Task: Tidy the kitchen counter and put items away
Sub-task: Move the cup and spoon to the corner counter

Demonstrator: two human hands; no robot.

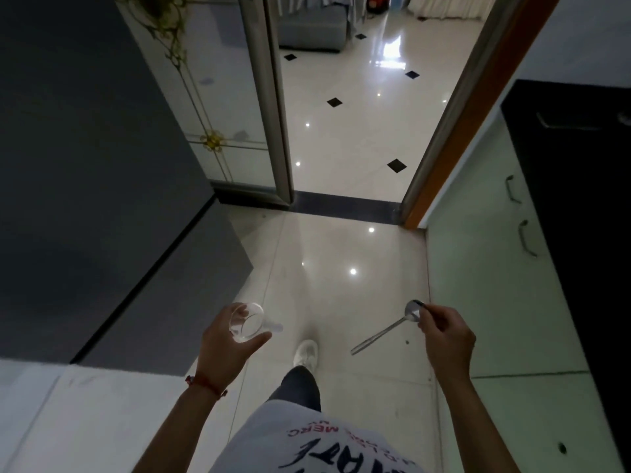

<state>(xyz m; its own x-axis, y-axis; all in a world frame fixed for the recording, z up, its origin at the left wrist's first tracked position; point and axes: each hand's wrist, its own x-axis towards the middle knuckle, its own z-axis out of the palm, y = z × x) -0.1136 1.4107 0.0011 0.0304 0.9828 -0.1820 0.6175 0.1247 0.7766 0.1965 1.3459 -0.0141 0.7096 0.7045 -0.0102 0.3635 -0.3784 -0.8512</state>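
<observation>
My left hand (225, 339) has its grip wrapped round a clear glass mug (247, 323), held over the glossy floor (341, 268). My right hand (444, 331) pinches a steel spoon (386, 331) by its bowl, handle slanting down-left, near the pale cabinet doors (495, 268).

A clear glass cup (246, 323) with a small side handle, tilted, mouth facing up toward the camera — carried in the left hand (223, 346). A metal spoon (387, 328) — pinched at its bowl by the right hand (447, 332), handle slanting down-left
</observation>
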